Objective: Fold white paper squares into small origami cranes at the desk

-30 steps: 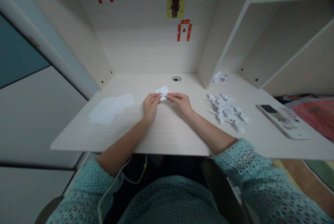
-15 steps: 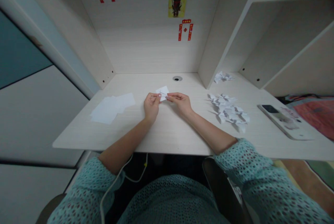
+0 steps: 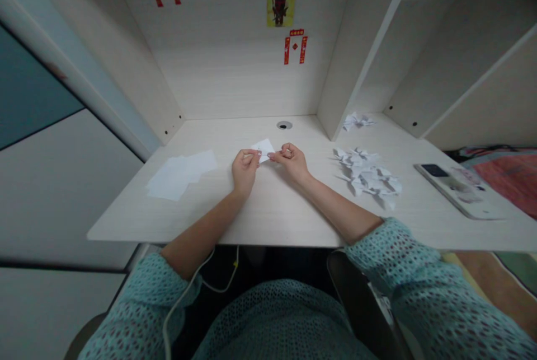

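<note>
A small white piece of paper (image 3: 264, 146), partly folded, is held just above the middle of the desk (image 3: 268, 214). My left hand (image 3: 245, 167) pinches its left side between thumb and fingers. At its right side, my right hand (image 3: 291, 160) pinches the edge with thumb and forefinger, the other fingers curled. My fingertips cover part of the folds. On the left lie several flat white paper sheets (image 3: 178, 175), overlapping. To the right is a pile of folded white paper pieces (image 3: 364, 172).
More folded paper (image 3: 357, 120) lies behind the pile, by the upright divider (image 3: 361, 57). A white box-like device with a dark panel (image 3: 457, 192) sits at the right, beside red cloth (image 3: 509, 181). A cable hole (image 3: 284, 125) is near the back panel. A white cable (image 3: 184, 293) hangs below the desk edge.
My right hand's fingers have curled up and lifted slightly while its thumb and forefinger stay at the paper. My left hand has barely moved. The view has tilted slightly.
</note>
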Available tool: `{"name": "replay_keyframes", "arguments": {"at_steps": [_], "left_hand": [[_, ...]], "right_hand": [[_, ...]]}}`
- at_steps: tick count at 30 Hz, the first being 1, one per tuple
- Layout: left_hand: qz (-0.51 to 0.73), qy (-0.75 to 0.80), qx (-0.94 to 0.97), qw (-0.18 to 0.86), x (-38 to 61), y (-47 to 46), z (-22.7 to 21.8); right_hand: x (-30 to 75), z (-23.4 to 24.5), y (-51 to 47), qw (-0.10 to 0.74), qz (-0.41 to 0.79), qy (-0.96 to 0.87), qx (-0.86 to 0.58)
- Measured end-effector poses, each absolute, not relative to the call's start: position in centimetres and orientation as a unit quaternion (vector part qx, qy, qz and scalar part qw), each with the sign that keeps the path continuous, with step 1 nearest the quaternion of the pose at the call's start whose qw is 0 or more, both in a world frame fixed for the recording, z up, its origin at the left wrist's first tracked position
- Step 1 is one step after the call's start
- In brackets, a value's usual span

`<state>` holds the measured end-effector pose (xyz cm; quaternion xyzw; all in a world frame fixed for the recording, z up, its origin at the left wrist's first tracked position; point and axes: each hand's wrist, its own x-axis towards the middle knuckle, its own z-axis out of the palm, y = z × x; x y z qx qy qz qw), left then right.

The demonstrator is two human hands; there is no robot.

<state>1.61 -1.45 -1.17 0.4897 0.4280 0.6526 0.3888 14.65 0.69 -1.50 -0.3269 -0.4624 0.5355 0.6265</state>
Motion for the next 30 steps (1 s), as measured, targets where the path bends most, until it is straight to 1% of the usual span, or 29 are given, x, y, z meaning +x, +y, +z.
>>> {"name": "replay_keyframes", "arguments": {"at_steps": [13,21,25,30], "left_hand": [[0.643,0.434,0.476,0.415,1.6,-1.7,-0.5],[0.627,0.417,0.515,0.409,1.3,-1.9,-0.3],[0.634,0.427,0.505,0.4,1.5,-2.4,0.0],[0.636,0.422,0.502,0.406,1.9,-2.8,0.3]], "right_hand": [[14.8,-1.1,0.3,0.617,0.516,-0.484,-0.346],[15.1,-1.5,0.7,0.626,0.514,-0.475,-0.345],[14.9,-1.4,0.4,0.616,0.505,-0.482,-0.365],[14.3,-1.1,-0.1,0.619,0.508,-0.483,-0.355]]}}
